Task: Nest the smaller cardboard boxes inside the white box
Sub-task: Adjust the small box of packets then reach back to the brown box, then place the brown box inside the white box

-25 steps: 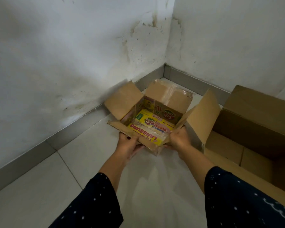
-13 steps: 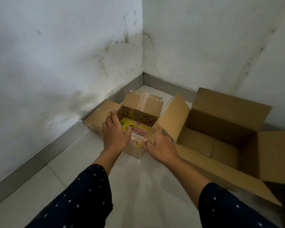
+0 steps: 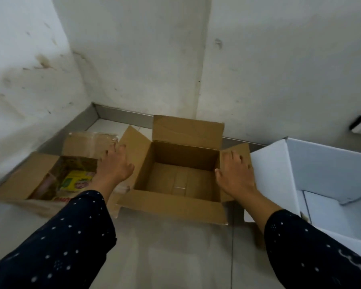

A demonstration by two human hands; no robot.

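**Head view: hands move from small box to mid box**

Head view shows both hands now at the mid box [image 3: 179, 174], the plain brown one in the centre. Half a second ago they were on the small box [image 3: 56, 176] at the left; that one now sits untouched on the floor, flaps open. View has also swung right, so the white box [image 3: 329, 163] is in frame at the right edge, open.

Left hand [image 3: 113, 165] lies spread over the mid box's left flap, fingers extended, not closed on anything. Right hand [image 3: 234, 174] rests open on the right flap and wall edge, thumb toward the inside; no clench seen. Looks like a two-sided pickup is being set up, not yet a lift.

Task meaning, as a guess: the small box is done with for now and the mid box is next, either to take the small one or to go into the white box. Nothing is nested yet; all three stand apart on the floor, mid box just beside the white box's flap.

Writing: small box has yellow and green printed packaging inside, with red letters at its near edge. Blurred now, unreadable. Mid and white boxes show no print.
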